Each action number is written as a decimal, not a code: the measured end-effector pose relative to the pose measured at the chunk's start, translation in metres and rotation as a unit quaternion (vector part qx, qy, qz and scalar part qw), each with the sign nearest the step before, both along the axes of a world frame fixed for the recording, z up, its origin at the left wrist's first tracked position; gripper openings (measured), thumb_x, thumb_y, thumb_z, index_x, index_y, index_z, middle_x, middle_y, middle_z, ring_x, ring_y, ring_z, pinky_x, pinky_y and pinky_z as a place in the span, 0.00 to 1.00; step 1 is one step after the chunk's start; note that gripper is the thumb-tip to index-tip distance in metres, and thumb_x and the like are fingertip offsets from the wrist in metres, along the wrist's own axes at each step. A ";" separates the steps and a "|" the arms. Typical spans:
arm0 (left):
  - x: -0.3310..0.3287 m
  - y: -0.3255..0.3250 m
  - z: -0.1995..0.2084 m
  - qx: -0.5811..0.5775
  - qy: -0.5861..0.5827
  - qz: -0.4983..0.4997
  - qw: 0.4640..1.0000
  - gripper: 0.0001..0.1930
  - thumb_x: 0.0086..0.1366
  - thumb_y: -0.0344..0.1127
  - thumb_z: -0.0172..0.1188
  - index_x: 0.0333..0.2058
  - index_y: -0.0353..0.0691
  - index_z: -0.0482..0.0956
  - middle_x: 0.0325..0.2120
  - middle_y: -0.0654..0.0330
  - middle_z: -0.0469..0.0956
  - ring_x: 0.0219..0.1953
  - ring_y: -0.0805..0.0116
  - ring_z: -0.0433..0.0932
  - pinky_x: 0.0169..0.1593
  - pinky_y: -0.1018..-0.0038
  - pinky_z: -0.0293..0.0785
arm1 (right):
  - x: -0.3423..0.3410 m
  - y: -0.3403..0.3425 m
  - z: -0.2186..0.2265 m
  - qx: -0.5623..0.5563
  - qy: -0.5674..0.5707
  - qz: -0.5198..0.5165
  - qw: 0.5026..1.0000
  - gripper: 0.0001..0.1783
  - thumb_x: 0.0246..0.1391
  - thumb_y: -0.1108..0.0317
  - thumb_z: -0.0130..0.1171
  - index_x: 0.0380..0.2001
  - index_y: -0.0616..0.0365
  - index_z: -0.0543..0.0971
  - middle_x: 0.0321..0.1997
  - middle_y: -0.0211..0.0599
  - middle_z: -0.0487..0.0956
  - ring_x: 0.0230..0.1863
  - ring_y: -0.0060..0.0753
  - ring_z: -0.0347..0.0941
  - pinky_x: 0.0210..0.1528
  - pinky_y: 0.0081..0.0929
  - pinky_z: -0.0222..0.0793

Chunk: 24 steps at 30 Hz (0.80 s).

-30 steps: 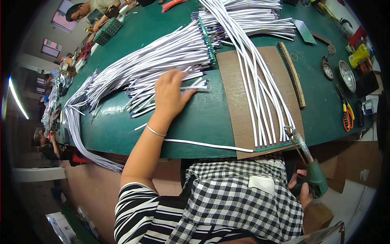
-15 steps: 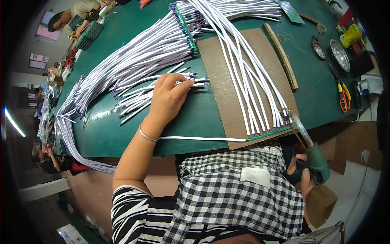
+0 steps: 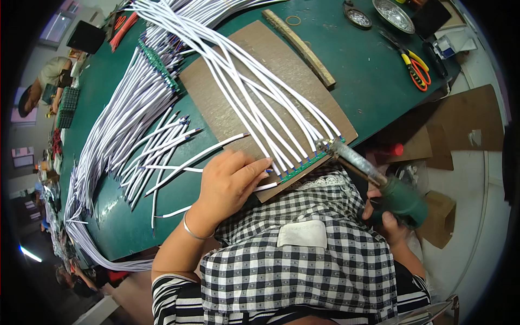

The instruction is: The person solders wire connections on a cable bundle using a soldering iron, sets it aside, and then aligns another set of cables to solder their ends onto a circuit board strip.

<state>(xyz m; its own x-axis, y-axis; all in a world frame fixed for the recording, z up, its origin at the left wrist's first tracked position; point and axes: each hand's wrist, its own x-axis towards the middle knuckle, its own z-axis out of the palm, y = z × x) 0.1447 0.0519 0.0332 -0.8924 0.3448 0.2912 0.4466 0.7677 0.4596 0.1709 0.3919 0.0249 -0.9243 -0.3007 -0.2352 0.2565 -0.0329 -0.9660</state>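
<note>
My left hand (image 3: 230,181) is closed in a pinch on a white cable (image 3: 269,171), whose blue-wired tip shows past the fingertips. That tip is beside the left end of a narrow green circuit board strip (image 3: 304,168). Several white cables (image 3: 260,100) run from the strip across a brown board (image 3: 216,81). My right hand (image 3: 387,216) grips a soldering gun (image 3: 403,200) with a green body, partly hidden behind it. The gun's metal tip lies over the strip's right part, near the cable ends. Whether it touches the strip I cannot tell.
Loose white cables (image 3: 157,143) lie left of the brown board, beside a large cable bundle (image 3: 116,116). A wooden bar (image 3: 298,47) lies along the board's far edge. Pliers (image 3: 417,70), a metal dish (image 3: 394,14) and a small round tin (image 3: 357,17) are at right. Other people sit at far left.
My left hand has moved from the loose cables to the strip's left end, bringing a cable. The soldering gun stays over the strip. The whole view has turned and shifted.
</note>
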 end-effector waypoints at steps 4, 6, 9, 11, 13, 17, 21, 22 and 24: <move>0.006 0.006 0.005 0.012 0.005 0.002 1.000 0.14 0.48 0.26 0.66 0.37 0.43 0.81 0.25 0.61 0.76 0.25 0.63 0.76 0.27 0.72 0.72 | 0.009 0.003 0.002 0.034 -0.029 0.004 0.999 0.31 0.51 0.50 0.54 0.48 0.67 0.72 0.27 0.36 0.75 0.31 0.27 0.71 0.43 0.25 0.64; 0.008 0.014 0.004 0.023 0.023 -0.006 0.999 0.12 0.48 0.24 0.66 0.34 0.41 0.80 0.24 0.60 0.75 0.25 0.62 0.75 0.27 0.72 0.71 | 0.011 0.007 0.000 0.014 -0.036 0.016 0.999 0.30 0.51 0.51 0.56 0.48 0.67 0.73 0.28 0.37 0.76 0.31 0.28 0.71 0.41 0.25 0.65; 0.008 0.026 -0.004 0.064 -0.046 0.032 0.996 0.08 0.49 0.29 0.64 0.30 0.43 0.78 0.23 0.61 0.72 0.23 0.63 0.73 0.26 0.69 0.69 | 0.015 0.015 -0.007 0.029 -0.025 0.030 0.999 0.28 0.51 0.55 0.58 0.47 0.67 0.72 0.30 0.38 0.76 0.32 0.29 0.72 0.40 0.26 0.67; 0.011 0.029 -0.006 0.078 -0.045 0.041 0.995 0.08 0.48 0.29 0.65 0.29 0.42 0.78 0.23 0.60 0.72 0.24 0.62 0.73 0.26 0.68 0.69 | 0.018 0.018 -0.012 0.018 -0.040 0.035 0.998 0.25 0.51 0.59 0.60 0.47 0.67 0.71 0.30 0.38 0.76 0.33 0.30 0.73 0.39 0.27 0.69; 0.014 0.030 -0.007 0.105 -0.051 0.051 0.992 0.11 0.46 0.25 0.68 0.29 0.38 0.77 0.25 0.57 0.74 0.25 0.61 0.74 0.27 0.70 0.70 | 0.021 0.020 -0.015 0.017 -0.052 0.032 0.998 0.24 0.51 0.62 0.61 0.46 0.67 0.70 0.31 0.39 0.77 0.33 0.31 0.74 0.39 0.28 0.70; 0.015 0.035 -0.010 0.066 -0.003 0.043 0.997 0.12 0.45 0.25 0.68 0.30 0.38 0.77 0.25 0.58 0.74 0.25 0.61 0.74 0.28 0.70 0.71 | 0.020 0.023 -0.018 0.007 -0.023 0.034 0.999 0.24 0.51 0.65 0.61 0.47 0.67 0.67 0.31 0.40 0.77 0.33 0.33 0.75 0.40 0.29 0.71; 0.012 0.035 -0.012 0.058 0.047 0.012 0.997 0.12 0.46 0.28 0.67 0.31 0.39 0.77 0.26 0.60 0.73 0.27 0.61 0.73 0.32 0.68 0.70 | 0.019 0.026 -0.019 0.053 0.011 0.071 0.996 0.26 0.50 0.66 0.61 0.48 0.67 0.65 0.32 0.42 0.78 0.33 0.33 0.76 0.39 0.28 0.71; 0.013 0.034 -0.012 0.048 0.047 0.018 0.998 0.12 0.45 0.28 0.67 0.31 0.39 0.77 0.26 0.60 0.72 0.27 0.61 0.73 0.31 0.69 0.70 | 0.020 0.027 -0.019 0.067 0.007 0.089 0.994 0.26 0.50 0.67 0.61 0.49 0.67 0.65 0.32 0.42 0.78 0.32 0.33 0.76 0.38 0.28 0.72; 0.015 0.033 -0.011 0.038 0.047 0.024 0.998 0.13 0.44 0.27 0.67 0.31 0.40 0.77 0.25 0.60 0.72 0.26 0.62 0.73 0.30 0.69 0.70 | 0.024 0.028 -0.022 0.061 0.006 0.045 0.997 0.27 0.49 0.67 0.62 0.49 0.68 0.65 0.34 0.43 0.78 0.33 0.33 0.76 0.39 0.28 0.72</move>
